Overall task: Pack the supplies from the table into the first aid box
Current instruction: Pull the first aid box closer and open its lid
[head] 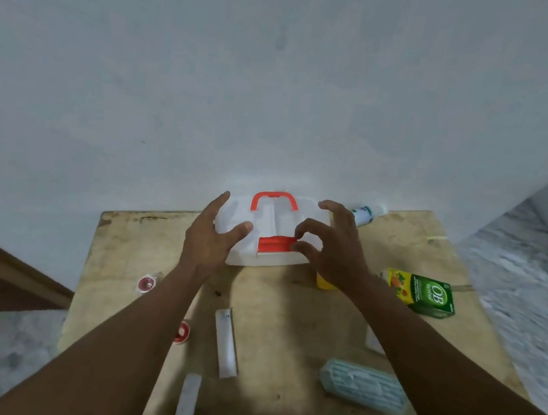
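Note:
The white first aid box (pixel 272 221) with a red handle and a red latch (pixel 275 243) stands closed at the table's far side, against the wall. My left hand (pixel 208 237) rests on its left side, fingers spread, thumb on the lid. My right hand (pixel 333 245) is at the box's right side, with thumb and forefinger pinching the end of the red latch. Loose supplies lie on the table: a green carton (pixel 427 293), a pack of pale blue masks (pixel 363 385), two long white sachets (pixel 226 341) (pixel 186 403), and two small red-capped cups (pixel 147 283) (pixel 183 332).
A white bottle (pixel 366 213) lies at the back right by the wall. Something yellow (pixel 323 282) shows under my right wrist. The wooden table (pixel 287 312) ends at the left and right edges over grey floor. A brown frame stands at far left.

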{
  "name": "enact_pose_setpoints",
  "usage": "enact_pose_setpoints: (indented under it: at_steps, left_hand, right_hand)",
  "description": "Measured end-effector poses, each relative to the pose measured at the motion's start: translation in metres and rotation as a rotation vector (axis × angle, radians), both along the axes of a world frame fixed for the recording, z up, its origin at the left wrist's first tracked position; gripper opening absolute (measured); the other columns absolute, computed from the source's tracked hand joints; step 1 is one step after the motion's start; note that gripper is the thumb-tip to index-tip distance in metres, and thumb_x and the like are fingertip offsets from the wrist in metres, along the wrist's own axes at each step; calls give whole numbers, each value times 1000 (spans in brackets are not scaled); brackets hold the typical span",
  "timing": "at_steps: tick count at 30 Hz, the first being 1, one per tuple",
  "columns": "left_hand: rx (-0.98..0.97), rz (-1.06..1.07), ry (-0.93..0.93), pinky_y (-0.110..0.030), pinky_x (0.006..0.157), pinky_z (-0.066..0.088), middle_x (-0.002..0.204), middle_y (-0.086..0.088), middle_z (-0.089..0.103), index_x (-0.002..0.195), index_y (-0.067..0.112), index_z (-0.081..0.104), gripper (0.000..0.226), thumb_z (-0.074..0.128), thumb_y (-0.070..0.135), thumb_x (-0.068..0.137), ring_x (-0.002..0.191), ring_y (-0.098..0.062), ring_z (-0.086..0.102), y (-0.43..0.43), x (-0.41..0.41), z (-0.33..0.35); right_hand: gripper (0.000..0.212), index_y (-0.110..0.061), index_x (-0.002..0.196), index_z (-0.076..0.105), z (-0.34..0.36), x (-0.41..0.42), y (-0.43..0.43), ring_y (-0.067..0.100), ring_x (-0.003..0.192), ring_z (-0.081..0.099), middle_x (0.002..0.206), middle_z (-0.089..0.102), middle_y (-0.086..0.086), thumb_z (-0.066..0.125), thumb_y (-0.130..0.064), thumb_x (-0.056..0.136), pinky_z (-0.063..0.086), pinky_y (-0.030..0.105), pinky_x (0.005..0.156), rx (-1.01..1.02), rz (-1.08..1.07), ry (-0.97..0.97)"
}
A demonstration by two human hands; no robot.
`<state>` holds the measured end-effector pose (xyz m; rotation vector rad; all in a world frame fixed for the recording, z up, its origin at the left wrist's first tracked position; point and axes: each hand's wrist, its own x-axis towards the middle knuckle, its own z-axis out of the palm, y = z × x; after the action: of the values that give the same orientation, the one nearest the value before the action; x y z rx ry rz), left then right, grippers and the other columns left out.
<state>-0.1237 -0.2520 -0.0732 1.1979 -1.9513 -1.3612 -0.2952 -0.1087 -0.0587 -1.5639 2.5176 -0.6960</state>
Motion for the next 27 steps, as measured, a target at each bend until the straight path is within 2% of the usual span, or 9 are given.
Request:
enact_pose_setpoints:
  at_steps: [4,7,11,15,18,20,22,24,27]
  left_hand:
    - [100,73,37,-51,102,46,146,-1,46,147,30,35,84,77,46,76,127,-24,49,1,1,-2]
    - [86,99,52,-49,106,44,148,-1,45,149,25,36,82,76,44,79,131,-22,47,4,-2,-3]
    - [91,110,65,-44,111,39,153,3,40,151,25,34,85,75,45,80,137,-18,41,10,0,-5]
    - [119,61,50,-48,103,47,153,10,39,151,35,29,100,78,58,67,131,-20,47,10,5,-7]
    - [132,31,45,-44,101,50,150,12,41,151,39,25,115,85,60,56,129,-17,49,12,8,-11]
    - [122,22,22,-43,100,50,148,10,45,150,38,26,120,85,65,49,129,-17,49,13,10,-13]
    - [108,-1,-13,-36,95,52,137,8,56,143,33,39,112,86,63,46,122,-16,55,13,11,-14]
    - [79,-31,-50,-25,86,51,125,8,61,136,27,45,95,89,49,55,114,-17,58,16,10,-14]
    - [51,-38,-62,-23,82,47,121,7,60,142,26,40,89,88,30,67,111,-19,56,16,8,-13]
  right_hand:
    - [17,-20,95,66,-3,-4,0,40,141,34,145,45,24,64,-35,86,21,49,117,-4,109,-92]
    - [17,-31,96,50,-6,-5,-3,39,143,32,144,46,26,46,-46,88,19,52,118,-19,134,-76]
    - [11,-29,94,49,-7,-7,-3,37,143,34,138,50,28,52,-39,90,16,49,118,-27,156,-70]
    - [19,-18,100,60,5,-9,-3,35,146,26,146,44,25,53,-32,90,7,36,117,47,174,-85]
    - [17,-11,103,62,17,-11,-8,33,142,33,139,52,17,59,-26,94,16,42,119,53,199,-68]
    - [18,-13,98,61,27,-13,-15,33,121,51,117,62,13,59,-29,92,33,46,110,38,205,-84]
    - [19,-15,93,58,38,-15,-21,31,92,58,94,62,10,57,-32,87,45,44,91,11,200,-136]
    - [16,-13,94,56,48,-17,-27,29,83,57,90,63,11,59,-28,88,42,34,76,-1,212,-175]
    - [12,-13,97,53,64,-23,-31,16,67,47,83,60,3,60,-22,93,33,22,61,49,243,-210]
